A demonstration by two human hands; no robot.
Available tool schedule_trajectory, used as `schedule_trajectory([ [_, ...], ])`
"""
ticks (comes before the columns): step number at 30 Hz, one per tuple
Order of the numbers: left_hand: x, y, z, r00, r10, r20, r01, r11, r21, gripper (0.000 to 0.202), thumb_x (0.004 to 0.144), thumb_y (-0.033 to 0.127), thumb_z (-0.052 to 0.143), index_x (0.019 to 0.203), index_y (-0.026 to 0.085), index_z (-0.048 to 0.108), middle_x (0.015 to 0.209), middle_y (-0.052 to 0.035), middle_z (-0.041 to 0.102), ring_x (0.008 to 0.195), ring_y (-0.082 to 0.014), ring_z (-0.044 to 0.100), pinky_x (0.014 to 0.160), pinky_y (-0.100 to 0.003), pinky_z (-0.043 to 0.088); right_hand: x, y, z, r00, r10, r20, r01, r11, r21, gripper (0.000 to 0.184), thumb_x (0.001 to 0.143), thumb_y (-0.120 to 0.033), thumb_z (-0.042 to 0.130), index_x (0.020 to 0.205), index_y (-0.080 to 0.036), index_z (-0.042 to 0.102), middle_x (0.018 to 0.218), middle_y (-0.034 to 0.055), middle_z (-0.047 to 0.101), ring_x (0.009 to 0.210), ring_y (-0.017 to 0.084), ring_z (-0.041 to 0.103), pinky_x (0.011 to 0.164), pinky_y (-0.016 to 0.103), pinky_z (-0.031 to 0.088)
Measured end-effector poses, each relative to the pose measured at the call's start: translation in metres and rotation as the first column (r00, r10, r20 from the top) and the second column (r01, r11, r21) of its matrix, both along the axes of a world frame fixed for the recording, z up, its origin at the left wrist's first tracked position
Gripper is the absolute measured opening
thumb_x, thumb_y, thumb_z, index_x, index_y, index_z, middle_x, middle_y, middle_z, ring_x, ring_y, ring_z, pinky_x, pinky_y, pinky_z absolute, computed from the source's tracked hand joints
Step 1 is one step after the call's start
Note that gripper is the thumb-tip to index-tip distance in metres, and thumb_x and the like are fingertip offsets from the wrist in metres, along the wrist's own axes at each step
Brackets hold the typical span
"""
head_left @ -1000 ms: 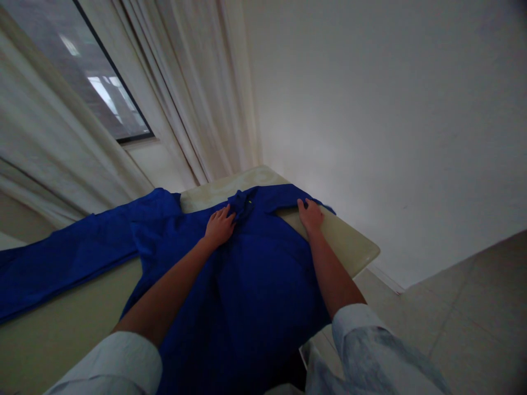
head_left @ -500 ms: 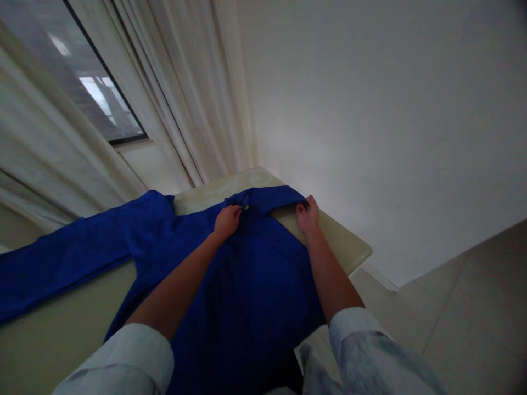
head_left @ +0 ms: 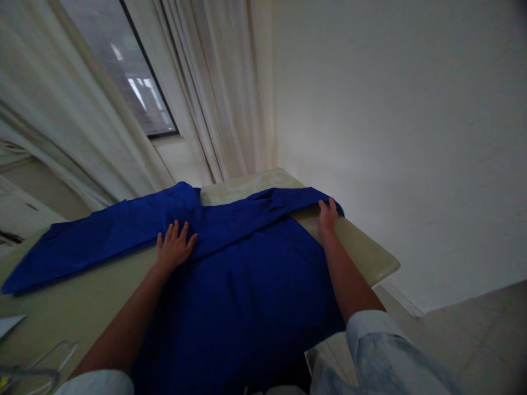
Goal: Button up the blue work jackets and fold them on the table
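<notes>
Blue long-sleeved shirt [head_left: 242, 307] lies spread on cream counter [head_left: 362, 247], sleeve [head_left: 102, 236] stretched along counter's left side. L hand [head_left: 175, 247] sits open, flat on cloth w/ fingers spread; R hand [head_left: 328, 216] is at far folded edge near counter's rim, fingers curled, can't tell if pinching. Fabric looks light, soft, limp, prob. slips easily; we take hold best at folded edge or sleeve end.

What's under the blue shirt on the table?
The cream tabletop shows around the blue shirt; whatever lies directly beneath the cloth is covered and cannot be seen.
</notes>
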State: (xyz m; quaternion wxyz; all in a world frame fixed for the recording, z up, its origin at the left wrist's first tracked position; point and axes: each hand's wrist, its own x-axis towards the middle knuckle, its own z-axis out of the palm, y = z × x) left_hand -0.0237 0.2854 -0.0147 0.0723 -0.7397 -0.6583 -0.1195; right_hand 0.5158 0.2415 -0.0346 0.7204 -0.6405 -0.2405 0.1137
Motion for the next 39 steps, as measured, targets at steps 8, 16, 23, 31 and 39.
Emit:
schedule_trajectory([
  [8,-0.033,-0.001,-0.029,0.956,-0.033,0.29,0.033,0.999,0.006,0.07,0.106,0.052,0.028,0.164,0.014,0.04,0.172,-0.0153,0.032,0.16,-0.0343,0.028,0.129,-0.057,0.023,-0.151,0.007,0.065,0.125,0.45,0.884,-0.395,0.84,-0.372,0.046,0.099,-0.038,0.057,0.141,-0.021,0.068,0.142,0.0131,0.068,0.142,0.032,0.053,0.13,0.055,0.023],
  [16,-0.054,0.002,-0.026,0.886,-0.138,0.442,0.149,0.989,0.01,0.054,0.093,0.039,0.053,0.137,0.01,0.066,0.153,-0.0195,0.058,0.151,-0.0314,0.045,0.129,-0.044,0.032,-0.231,0.003,0.013,-0.108,0.775,0.623,-0.582,0.458,-0.672,0.026,0.101,-0.037,0.063,0.118,-0.022,0.075,0.135,0.013,0.073,0.134,0.029,0.064,0.122,0.06,0.035],
  [23,-0.055,-0.005,-0.01,0.836,0.085,0.543,-0.072,0.996,-0.046,0.061,0.103,0.052,0.029,0.109,0.013,0.076,0.113,-0.0205,0.076,0.112,-0.0369,0.071,0.099,-0.052,0.056,-0.225,0.004,0.01,-0.057,0.769,0.637,-0.591,0.488,-0.642,0.034,0.1,-0.039,0.064,0.128,-0.02,0.071,0.142,0.0159,0.069,0.142,0.032,0.057,0.123,0.06,0.035],
  [31,-0.049,0.02,0.043,0.758,0.195,0.623,-0.21,0.976,-0.051,0.041,0.095,0.046,0.058,0.118,0.016,0.074,0.138,-0.0179,0.068,0.139,-0.0339,0.055,0.119,-0.049,0.041,-0.223,-0.001,0.024,0.044,0.701,0.712,-0.692,0.536,-0.485,0.04,0.101,-0.049,0.061,0.129,-0.022,0.066,0.147,0.0147,0.064,0.139,0.028,0.058,0.119,0.045,0.043],
  [39,-0.036,0.038,0.049,0.424,0.355,0.833,-0.129,0.934,-0.333,0.062,0.061,0.036,0.095,0.111,0.01,0.069,0.112,-0.0218,0.077,0.105,-0.035,0.075,0.089,-0.046,0.062,-0.137,0.047,0.023,0.785,0.453,0.424,-0.264,0.862,-0.432,0.075,0.078,-0.063,0.079,0.131,-0.014,0.06,0.139,0.0245,0.064,0.135,0.039,0.058,0.115,0.059,0.042],
])
